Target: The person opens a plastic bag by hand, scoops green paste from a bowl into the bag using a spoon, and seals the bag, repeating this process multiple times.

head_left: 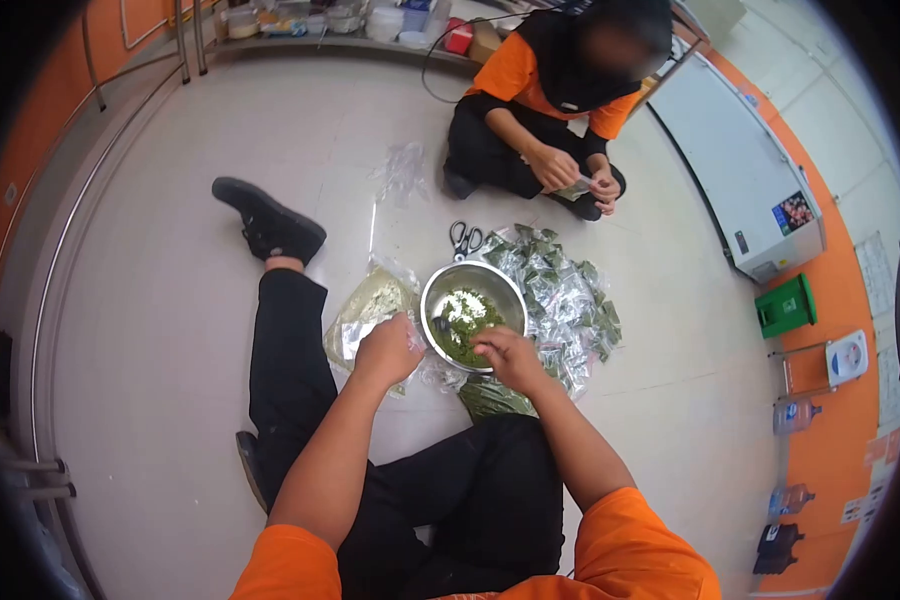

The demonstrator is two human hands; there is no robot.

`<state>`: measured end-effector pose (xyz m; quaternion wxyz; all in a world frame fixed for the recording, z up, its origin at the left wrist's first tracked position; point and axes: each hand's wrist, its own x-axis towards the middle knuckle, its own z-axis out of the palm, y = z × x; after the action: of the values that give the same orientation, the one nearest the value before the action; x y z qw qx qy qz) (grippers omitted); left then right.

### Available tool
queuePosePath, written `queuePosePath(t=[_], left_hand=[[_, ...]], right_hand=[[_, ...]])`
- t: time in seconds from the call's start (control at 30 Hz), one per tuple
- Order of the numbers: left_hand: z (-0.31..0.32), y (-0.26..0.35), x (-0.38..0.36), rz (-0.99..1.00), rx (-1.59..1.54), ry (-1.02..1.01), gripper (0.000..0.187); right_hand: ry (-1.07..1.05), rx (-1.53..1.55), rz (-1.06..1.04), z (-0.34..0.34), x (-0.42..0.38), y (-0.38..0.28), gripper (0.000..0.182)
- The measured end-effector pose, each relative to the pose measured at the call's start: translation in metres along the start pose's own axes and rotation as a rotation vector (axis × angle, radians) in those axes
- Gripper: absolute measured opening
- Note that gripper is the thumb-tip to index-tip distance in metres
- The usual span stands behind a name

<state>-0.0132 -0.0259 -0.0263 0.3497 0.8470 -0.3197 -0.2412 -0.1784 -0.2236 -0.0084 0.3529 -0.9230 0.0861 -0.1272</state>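
A steel bowl (515, 290) stands on the floor before me, holding chopped green leaves (467, 345) with white shreds or powder on top. The dark end of a utensil (441, 323) shows inside it. My left hand (390, 350) is closed left of the bowl, with a bit of clear plastic bag (417, 341) at its fingertips. Over the bowl's right front rim, my right hand (508, 357) has its fingers pinched together; what they hold, if anything, is hidden. A large clear bag (370, 300) of pale green stuff lies beside my left hand.
Many small filled plastic packets (570, 310) are heaped right of the bowl. Black-handled scissors (465, 240) lie behind it. Opposite me sits a co-worker (530, 130) handling a small packet (573, 188). Loose plastic bags (403, 172) lie further back. A white chest freezer (740, 160) stands at right.
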Motion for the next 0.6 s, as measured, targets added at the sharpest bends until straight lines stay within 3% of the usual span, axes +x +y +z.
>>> queuePosePath(t=[0.07, 0.2, 0.33, 0.43, 0.57, 0.6], left_hand=[[0.001, 0.0, -0.001, -0.009, -0.01, -0.014, 0.033], [0.0, 0.0, -0.002, 0.01, -0.008, -0.004, 0.032], [0.01, -0.009, 0.001, 0.032, -0.017, 0.049, 0.037], [0.013, -0.012, 0.001, 0.068, -0.037, 0.06, 0.038], [0.014, -0.019, 0.005, 0.091, 0.065, 0.042, 0.04], [0.017, -0.024, 0.006, 0.083, 0.056, 0.057, 0.042]], right_hand=[[0.013, -0.043, -0.031, 0.0, -0.014, -0.004, 0.016], [0.042, -0.046, 0.155, 0.005, -0.033, -0.03, 0.018], [0.191, -0.017, 0.122, 0.017, -0.038, -0.034, 0.019], [0.286, 0.03, 0.288, 0.021, -0.035, -0.03, 0.022], [0.377, -0.052, 0.645, 0.023, -0.026, 0.011, 0.042], [0.378, 0.134, 0.71, 0.018, -0.027, 0.014, 0.044]])
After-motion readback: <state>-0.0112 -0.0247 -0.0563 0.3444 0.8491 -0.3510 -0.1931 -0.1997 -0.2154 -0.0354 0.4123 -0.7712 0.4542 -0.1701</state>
